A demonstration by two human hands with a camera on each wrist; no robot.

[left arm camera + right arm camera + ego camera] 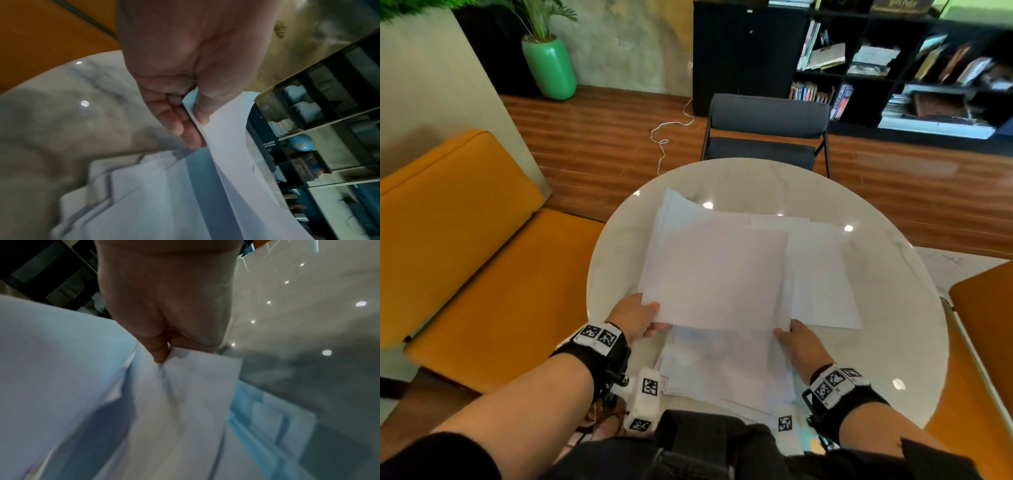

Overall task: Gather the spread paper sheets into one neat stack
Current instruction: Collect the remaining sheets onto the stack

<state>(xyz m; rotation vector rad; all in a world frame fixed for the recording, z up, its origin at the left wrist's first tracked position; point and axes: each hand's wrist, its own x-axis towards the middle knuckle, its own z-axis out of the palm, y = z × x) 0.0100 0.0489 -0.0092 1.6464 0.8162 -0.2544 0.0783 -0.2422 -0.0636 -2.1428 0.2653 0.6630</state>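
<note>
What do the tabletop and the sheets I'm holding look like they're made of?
Tabletop: looks like polished white marble or an imitation, given its grey veins and sharp lamp glints. Sheets: thin matte white paper; they sag and crease where the left hand and right hand pinch them.

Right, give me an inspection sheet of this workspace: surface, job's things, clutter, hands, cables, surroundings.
Surface: round white marble table, glossy, with ceiling-light reflections.
Job's things: lifted sheets raised at the near edge; loose sheets fanned out on the table beneath and to the right, not squared.
Clutter: nothing seen.
Hands: left hand pinches the near-left corner of the lifted sheets; right hand pinches the near-right corner.
Cables: white cord coiled on the wooden floor beyond the table.
Surroundings: orange bench left, dark chair opposite, black bookshelf, green vase holding a plant.
</note>
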